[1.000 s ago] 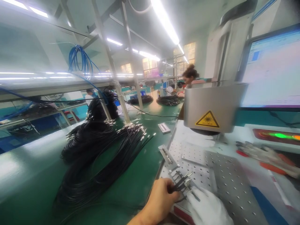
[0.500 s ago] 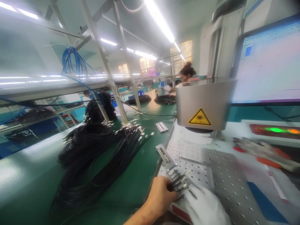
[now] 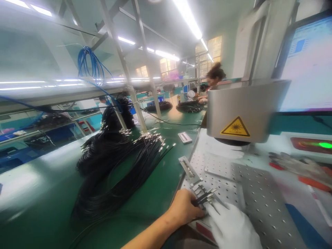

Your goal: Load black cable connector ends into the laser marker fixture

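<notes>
My left hand (image 3: 185, 208), bare, is closed around a few black cables (image 3: 200, 200) with their metal plug ends pointing right and up. My right hand (image 3: 234, 226), in a white glove, has its fingertips bent against the same cables, just below the plugs. Some of its fingers are hidden. Beneath both hands lies a metal fixture (image 3: 199, 188) with slots, at the left edge of a perforated metal plate (image 3: 261, 193). Beyond it sits a flat metal block (image 3: 190, 169) with a groove.
A laser head (image 3: 240, 109) with a yellow warning sign hangs over the plate. Piled black cables (image 3: 116, 183) cover part of the green table (image 3: 41, 193). A small pale strip (image 3: 185, 137) lies behind. Gloves (image 3: 298, 167) and a monitor (image 3: 308, 69) are at right. A co-worker (image 3: 215, 74) sits beyond.
The view has swung slightly left, so everything appears further right. The plug ends now sit closer together between my hands. Both hands remain at the fixture.
</notes>
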A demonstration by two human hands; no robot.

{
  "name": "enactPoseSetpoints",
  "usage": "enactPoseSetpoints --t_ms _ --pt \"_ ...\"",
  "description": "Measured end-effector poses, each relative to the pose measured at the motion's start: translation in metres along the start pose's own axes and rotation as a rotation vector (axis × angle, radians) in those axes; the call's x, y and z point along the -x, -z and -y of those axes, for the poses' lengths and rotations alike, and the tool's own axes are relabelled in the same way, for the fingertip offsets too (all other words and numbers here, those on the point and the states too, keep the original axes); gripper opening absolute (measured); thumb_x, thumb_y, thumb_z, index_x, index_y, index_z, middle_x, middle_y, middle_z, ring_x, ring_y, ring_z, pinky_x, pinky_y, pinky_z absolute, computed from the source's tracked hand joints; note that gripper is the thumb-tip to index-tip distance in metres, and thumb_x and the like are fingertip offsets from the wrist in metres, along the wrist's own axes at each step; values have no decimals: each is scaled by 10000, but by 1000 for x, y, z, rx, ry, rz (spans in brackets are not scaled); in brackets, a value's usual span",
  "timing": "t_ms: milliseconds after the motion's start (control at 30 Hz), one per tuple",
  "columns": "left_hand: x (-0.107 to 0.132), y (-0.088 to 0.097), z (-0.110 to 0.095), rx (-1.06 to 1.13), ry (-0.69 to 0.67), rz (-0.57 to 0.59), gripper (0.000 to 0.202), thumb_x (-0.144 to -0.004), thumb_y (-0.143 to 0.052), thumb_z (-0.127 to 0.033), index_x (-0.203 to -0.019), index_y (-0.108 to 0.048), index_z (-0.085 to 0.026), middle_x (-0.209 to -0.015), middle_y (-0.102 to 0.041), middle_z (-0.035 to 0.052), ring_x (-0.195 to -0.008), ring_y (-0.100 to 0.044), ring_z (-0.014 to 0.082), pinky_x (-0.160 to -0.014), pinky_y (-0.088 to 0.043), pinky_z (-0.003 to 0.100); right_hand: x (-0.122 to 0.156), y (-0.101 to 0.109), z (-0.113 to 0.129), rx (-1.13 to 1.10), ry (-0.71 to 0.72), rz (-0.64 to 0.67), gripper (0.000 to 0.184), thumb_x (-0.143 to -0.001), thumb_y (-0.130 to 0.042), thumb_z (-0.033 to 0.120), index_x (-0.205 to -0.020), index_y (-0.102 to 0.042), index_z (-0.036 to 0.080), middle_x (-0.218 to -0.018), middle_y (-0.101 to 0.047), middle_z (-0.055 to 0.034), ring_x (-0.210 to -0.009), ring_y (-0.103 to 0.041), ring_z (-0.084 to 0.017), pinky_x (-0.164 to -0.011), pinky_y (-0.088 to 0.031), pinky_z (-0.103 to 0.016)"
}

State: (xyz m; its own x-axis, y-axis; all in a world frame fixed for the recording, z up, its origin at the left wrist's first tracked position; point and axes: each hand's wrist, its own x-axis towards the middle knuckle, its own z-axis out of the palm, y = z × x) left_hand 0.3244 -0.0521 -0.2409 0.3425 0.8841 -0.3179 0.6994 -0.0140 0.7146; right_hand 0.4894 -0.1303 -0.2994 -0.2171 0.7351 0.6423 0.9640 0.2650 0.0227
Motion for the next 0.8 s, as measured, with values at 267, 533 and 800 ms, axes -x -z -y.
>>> enactPoseSetpoints --t_ms 267,533,800 --pt "-9 -8 28 239 -51 -132 110 -637 -613 -264 -702 -582 -182 -596 -517 -44 -599 -478 128 -548 -323 246 -7 6 4 54 13 -43 356 -794 -462 91 -999 -698 259 -987 -695 -12 -785 -628 -224 -562 -537 -334" --pt "2 -4 0 133 -2 -163 107 -560 -626 -145 -569 -524 -176 -552 -453 -64 -597 -412 104 -560 -289 238 -5 3 3 20 7 12 378 -758 -476 94 -1006 -703 269 -1015 -694 -3 -783 -621 -231 -550 -553 -335" --pt "14 -6 -18 -113 47 -225 59 -587 -576 -136 -595 -549 -188 -586 -518 -34 -631 -483 133 -576 -296 249 -6 4 5 16 -21 1 360 -797 -427 101 -964 -700 265 -1008 -693 5 -789 -623 -235 -541 -545 -357"
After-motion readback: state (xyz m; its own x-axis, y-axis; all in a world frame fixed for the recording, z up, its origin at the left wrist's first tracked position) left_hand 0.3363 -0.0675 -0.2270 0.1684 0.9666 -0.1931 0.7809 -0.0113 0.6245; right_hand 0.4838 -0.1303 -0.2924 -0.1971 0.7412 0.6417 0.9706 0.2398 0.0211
